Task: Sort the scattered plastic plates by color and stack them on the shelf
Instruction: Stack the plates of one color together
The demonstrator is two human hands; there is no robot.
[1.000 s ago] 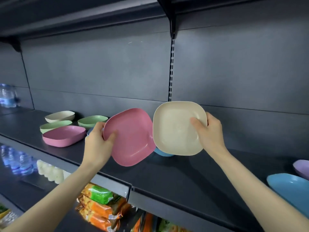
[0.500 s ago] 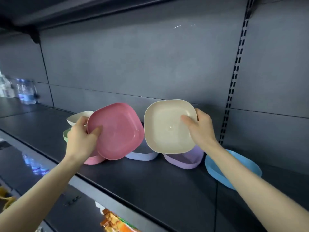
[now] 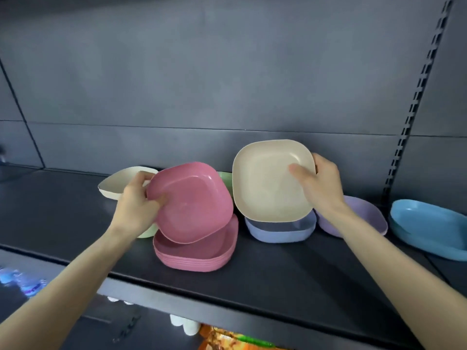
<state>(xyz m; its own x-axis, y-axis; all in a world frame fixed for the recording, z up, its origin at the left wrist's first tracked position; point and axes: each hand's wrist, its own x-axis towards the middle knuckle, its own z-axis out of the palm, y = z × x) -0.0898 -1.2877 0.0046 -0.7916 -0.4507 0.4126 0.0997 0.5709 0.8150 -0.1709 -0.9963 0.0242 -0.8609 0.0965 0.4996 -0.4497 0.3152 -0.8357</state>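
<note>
My left hand (image 3: 137,204) grips the left rim of a pink plate (image 3: 194,205), tilted just above a stack of several pink plates (image 3: 197,256) on the dark shelf (image 3: 290,281). My right hand (image 3: 319,184) grips the right edge of a cream plate (image 3: 267,183), held tilted over a periwinkle plate stack (image 3: 278,231). A cream plate (image 3: 118,184) lies behind my left hand. Green plates (image 3: 225,178) peek out behind the pink one and under my left wrist. A lilac plate stack (image 3: 366,215) and a blue plate stack (image 3: 427,228) sit to the right.
A slotted upright (image 3: 414,109) runs down the grey back wall at the right. Below the shelf edge are water bottles (image 3: 27,286) at the left and orange snack packets (image 3: 227,339) at the bottom centre.
The view shifted left along the shelf. My left hand has lowered the pink plate to just above the pink stack. My right hand still holds the cream plate up.
</note>
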